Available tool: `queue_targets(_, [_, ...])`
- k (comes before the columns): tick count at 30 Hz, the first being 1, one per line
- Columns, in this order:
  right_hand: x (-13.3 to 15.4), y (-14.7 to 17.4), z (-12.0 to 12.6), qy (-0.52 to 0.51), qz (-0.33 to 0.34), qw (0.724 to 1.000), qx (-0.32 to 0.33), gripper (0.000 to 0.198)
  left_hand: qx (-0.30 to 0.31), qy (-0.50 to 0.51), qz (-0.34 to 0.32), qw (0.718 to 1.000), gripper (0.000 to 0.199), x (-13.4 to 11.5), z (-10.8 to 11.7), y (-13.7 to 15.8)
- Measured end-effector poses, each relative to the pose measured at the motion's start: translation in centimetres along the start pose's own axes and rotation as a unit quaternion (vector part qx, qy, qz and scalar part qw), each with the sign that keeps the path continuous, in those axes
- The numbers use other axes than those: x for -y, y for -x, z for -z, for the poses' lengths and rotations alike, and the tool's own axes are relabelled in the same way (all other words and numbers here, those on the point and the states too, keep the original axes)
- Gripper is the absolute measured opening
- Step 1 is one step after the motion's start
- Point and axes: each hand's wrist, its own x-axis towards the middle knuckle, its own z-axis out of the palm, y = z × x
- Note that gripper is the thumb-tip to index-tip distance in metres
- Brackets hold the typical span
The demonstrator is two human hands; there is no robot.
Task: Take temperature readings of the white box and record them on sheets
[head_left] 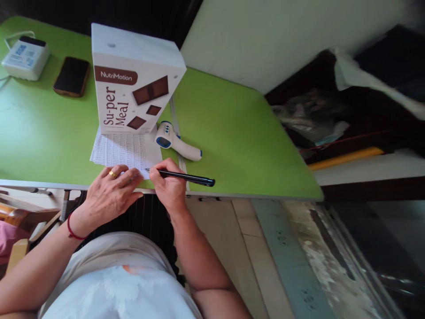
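Note:
My right hand [170, 188] is closed around a black pen [189, 177], whose tip meets a sheet of paper [124, 150] covered in rows of small writing. Flat on the near edge of that paper lies my left hand [114, 186], fingers stretched out and holding nothing; it wears a gold ring and a red wrist cord. A white NutriMotion box [114, 104] stands upright on the far part of the paper. Just beyond my right hand is a white and blue infrared thermometer [177, 142], lying on its side. The lower edge of the paper is hidden under my hands.
The green folding table [239, 146] has a seam near the thermometer. At the far left are a phone [72, 76] and a white device [26, 57] with a cable. A dark shelf with bags [308, 113] stands to the right. A wooden chair [23, 217] is at lower left.

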Motion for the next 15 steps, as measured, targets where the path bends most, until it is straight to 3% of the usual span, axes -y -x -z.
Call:
queue_targets(5, [-0.1,0.3,-0.3,0.000,-0.008,1.000,0.006,0.017,0.007,0.022,0.015,1.000,0.027,0.0,-0.2,0.1])
queue_targets(10, [0.4,-0.4,0.9,0.010,0.009,0.999,-0.041,0.014,0.007,0.016,-0.004,1.000,0.028,0.3,-0.1,0.2])
queue_targets(13, [0.4,-2.1,2.3,0.111,0.049,0.992,-0.027,0.001,0.022,0.044,-0.022,0.999,0.026,0.5,0.7,0.3])
queue_targets(15, [-0.1,-3.3,2.5,0.200,0.070,0.977,0.008,0.008,0.045,0.088,-0.021,0.995,0.023,1.1,1.7,0.3])
